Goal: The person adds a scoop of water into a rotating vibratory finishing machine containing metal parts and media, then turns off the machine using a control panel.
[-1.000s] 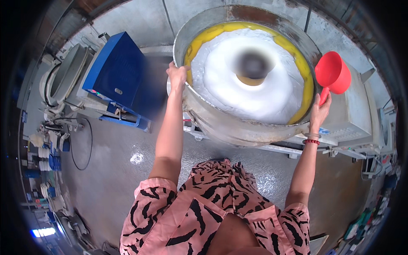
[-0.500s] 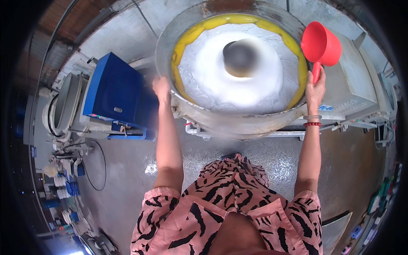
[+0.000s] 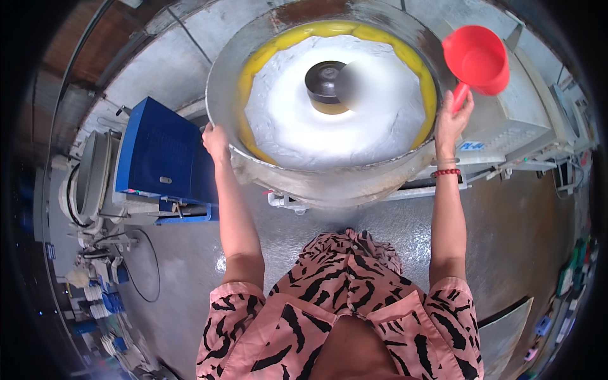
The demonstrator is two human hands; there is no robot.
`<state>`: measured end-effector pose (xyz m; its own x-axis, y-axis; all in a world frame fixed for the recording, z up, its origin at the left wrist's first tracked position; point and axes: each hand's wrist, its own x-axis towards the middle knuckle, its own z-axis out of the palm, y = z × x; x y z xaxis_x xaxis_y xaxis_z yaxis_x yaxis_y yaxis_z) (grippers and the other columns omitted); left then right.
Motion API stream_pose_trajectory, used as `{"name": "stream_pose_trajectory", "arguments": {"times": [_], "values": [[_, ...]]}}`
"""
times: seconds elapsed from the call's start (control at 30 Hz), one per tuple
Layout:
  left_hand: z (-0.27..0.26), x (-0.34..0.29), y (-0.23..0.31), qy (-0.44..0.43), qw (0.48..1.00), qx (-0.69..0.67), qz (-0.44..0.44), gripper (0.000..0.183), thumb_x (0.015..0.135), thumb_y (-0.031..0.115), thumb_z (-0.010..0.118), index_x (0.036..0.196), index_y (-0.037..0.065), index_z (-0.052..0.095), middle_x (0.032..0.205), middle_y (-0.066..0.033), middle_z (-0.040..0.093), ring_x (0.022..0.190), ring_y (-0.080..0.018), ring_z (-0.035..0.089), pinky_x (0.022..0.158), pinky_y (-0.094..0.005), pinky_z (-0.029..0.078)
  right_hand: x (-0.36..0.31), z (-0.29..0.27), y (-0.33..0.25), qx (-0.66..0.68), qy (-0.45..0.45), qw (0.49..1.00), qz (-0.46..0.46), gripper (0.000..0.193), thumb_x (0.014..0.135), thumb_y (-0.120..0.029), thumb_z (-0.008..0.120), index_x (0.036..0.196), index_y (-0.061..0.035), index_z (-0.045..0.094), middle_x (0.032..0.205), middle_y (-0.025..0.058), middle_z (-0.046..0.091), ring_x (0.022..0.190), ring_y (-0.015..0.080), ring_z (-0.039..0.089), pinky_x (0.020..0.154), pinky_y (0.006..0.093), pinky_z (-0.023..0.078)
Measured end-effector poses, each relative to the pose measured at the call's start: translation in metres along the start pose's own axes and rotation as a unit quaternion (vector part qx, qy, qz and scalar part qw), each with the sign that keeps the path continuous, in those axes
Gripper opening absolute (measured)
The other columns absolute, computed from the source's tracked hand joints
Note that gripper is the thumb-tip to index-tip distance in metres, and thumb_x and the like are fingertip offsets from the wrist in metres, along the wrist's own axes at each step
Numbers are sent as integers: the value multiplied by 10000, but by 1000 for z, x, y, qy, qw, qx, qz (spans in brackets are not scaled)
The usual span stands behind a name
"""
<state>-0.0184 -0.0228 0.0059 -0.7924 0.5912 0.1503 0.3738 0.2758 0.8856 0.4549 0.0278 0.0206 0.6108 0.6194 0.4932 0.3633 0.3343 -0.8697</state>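
- A large metal drum (image 3: 335, 183) with a scuffed grey wall stands tilted toward the wearer above the wet floor (image 3: 183, 253), a smooth white mass (image 3: 278, 120) inside it ringed by a yellow band (image 3: 323, 29).
- Against half a second ago, the drum sits farther left in view and its dark central hub (image 3: 324, 79) shows more fully, with a pale blur over its right side that may be a mark on the lens; for the work in hand, this appears to leave both hands at the drum, with nothing scooped or poured.
- A blue cabinet (image 3: 164, 145) stands just left of the drum, and a pale machine housing (image 3: 506, 126) flanks it at right.
- A red dipper (image 3: 478, 60) is raised beside the drum's right rim, outside the white mass, its open mouth turned toward the camera.
- The right hand (image 3: 452, 123), its arm stretched forward, holds the dipper's handle upward, fingers (image 3: 467, 106) wrapped about the handle and pinching it against the thumb.
- The left hand (image 3: 216, 142), arm likewise extended, meets the drum's left rim with the fingers bent; how firmly they close there, one cannot tell.
- A red bead bracelet (image 3: 445, 172) circles the right wrist.
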Motion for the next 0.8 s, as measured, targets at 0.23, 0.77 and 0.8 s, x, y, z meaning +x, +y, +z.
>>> {"name": "stream_pose_trajectory", "arguments": {"times": [0.23, 0.77, 0.8], "values": [[3, 2, -3, -4, 1000, -17, 0, 349, 682, 161, 478, 972, 2, 590, 899, -147, 615, 843, -248, 574, 753, -327, 409, -1, -4, -23, -39, -68, 996, 30, 566, 701, -68, 592, 1202, 13, 343, 1074, 226, 503, 1002, 335, 500, 863, 356, 372], [4, 5, -5, 8, 1000, 18, 14, 408, 659, 199, 447, 1009, 47, 592, 941, -203, 595, 942, -344, 543, 813, -359, 401, -3, -1, -18, -53, -65, 994, -73, 517, 759, -126, 584, 1202, 32, 371, 1170, 213, 465, 1062, 300, 472, 903, 343, 343], [3, 5, -5, 9, 999, 30, -5, 417, 667, 218, 446, 1032, 79, 592, 952, -193, 596, 957, -340, 538, 830, -357, 393, -5, -1, -20, -60, -65, 994, -69, 520, 758, -130, 584, 1204, 31, 371, 1173, 213, 463, 1063, 303, 471, 901, 345, 344]]}}
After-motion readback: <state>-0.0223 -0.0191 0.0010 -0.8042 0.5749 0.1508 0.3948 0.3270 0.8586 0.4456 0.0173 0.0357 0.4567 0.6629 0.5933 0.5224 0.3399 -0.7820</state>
